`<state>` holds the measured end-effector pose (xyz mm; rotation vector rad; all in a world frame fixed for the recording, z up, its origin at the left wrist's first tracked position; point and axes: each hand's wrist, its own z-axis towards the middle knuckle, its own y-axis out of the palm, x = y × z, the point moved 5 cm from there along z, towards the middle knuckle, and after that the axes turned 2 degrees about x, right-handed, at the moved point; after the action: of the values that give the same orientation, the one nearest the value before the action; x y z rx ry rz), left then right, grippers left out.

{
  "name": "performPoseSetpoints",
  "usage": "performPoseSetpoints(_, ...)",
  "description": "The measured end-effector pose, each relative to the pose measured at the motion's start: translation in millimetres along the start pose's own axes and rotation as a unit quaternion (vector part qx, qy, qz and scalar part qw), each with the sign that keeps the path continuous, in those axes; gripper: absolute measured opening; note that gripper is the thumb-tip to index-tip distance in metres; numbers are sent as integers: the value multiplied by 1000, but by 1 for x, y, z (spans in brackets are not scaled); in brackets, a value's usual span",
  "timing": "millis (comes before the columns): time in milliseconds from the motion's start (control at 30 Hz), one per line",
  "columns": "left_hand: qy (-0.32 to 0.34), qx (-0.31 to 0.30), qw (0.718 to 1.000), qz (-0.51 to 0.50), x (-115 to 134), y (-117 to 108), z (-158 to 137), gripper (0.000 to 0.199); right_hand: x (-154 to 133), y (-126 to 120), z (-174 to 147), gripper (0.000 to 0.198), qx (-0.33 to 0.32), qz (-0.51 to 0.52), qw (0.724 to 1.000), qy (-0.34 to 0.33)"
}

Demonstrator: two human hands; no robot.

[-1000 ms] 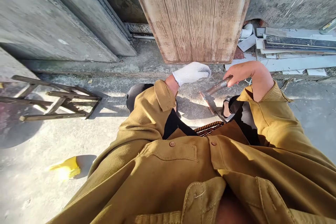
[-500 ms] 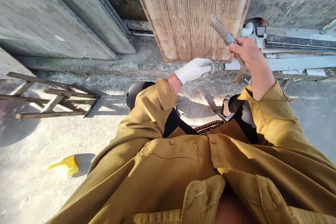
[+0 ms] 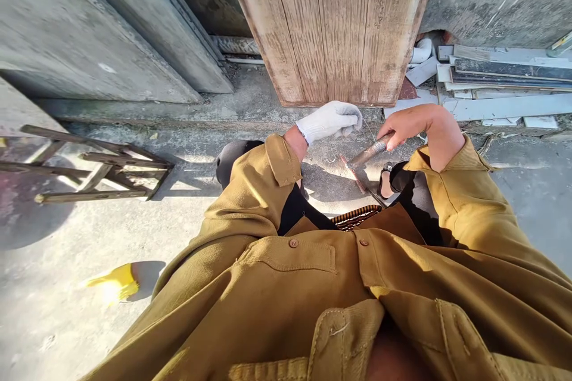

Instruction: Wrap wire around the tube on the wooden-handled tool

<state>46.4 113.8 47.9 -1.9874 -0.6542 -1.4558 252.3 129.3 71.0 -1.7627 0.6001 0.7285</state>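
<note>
Near left, a yellow thing [image 3: 120,283] lies on sunlit ground. Farther off, in the middle, a tool with a reddish handle [image 3: 353,172] lies on the ground. Beyond it, 1 bare right hand [image 3: 409,124] grips a wire-wound stick [image 3: 367,153]. To the left, 1 gloved left hand [image 3: 329,121], fingers bent, pinches a thin wire [image 3: 369,130] running across to the stick. Farthest, a wooden panel [image 3: 335,30] stands upright, flat boards [image 3: 509,68] to its right.

The wooden panel [image 3: 330,30] runs past the top edge, the wooden stool [image 3: 123,159] past the left. The right grip [image 3: 407,125] covers part of the wire-wrapped stick [image 3: 367,153]; whether the left grip [image 3: 329,121] pinches the hair-thin wire [image 3: 368,128] is hidden.
</note>
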Motion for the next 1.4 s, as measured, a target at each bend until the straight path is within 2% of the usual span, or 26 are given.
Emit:
performPoseSetpoints(67,2,21,1000,-3,-4,-4,3,12,-12,4,-15,34,-189,10,982,-1)
performPoseSetpoints(100,2,26,1000,-5,-6,-4,5,13,-18,2,-21,21,-231,36,972,-18)
performPoseSetpoints(133,-1,27,1000,-9,-6,-3,6,15,-23,-2,-24,16,-235,71,969,-37)
performPoseSetpoints(167,-6,26,1000,-15,-6,-1,6,16,-26,-8,-23,17,-205,112,971,-56)
performPoseSetpoints(267,-14,19,999,-31,-1,5,3,16,-18,-24,-11,29,-32,199,977,-73)
performPoseSetpoints(300,-13,23,999,-32,2,6,2,14,-13,-25,-6,35,8,205,976,-66)
performPoseSetpoints(367,-8,32,999,-26,6,6,0,13,-3,-23,3,39,47,202,977,-46)
performPoseSetpoints(467,-4,32,999,-23,6,6,-1,14,5,-21,8,39,44,199,978,-36)
performPoseSetpoints(600,17,26,998,-51,1,5,1,16,1,-30,-1,34,24,249,966,-66)
performPoseSetpoints(733,17,41,996,-80,-5,2,1,22,-6,-35,-10,25,49,343,933,-94)
performPoseSetpoints(867,6,4,996,-90,-7,10,-1,23,-17,-16,-10,41,-4,460,883,-90)
performPoseSetpoints(933,7,-5,996,-83,-7,16,-1,22,-19,-10,-6,41,9,495,864,-94)
performPoseSetpoints(1067,24,57,998,-6,-8,16,4,23,-11,-8,3,13,88,540,835,-65)
performPoseSetpoints(1133,43,107,991,65,-10,14,7,22,-4,-8,6,23,111,558,822,-27)
performPoseSetpoints(1200,53,139,983,105,-12,13,9,22,1,-8,7,29,123,561,819,-1)
performPoseSetpoints(1267,49,129,987,87,-14,17,9,23,1,-10,7,30,122,552,825,-7)
performPoseSetpoints(1400,50,53,994,-77,-15,30,8,21,-4,-13,5,20,93,539,835,-62)
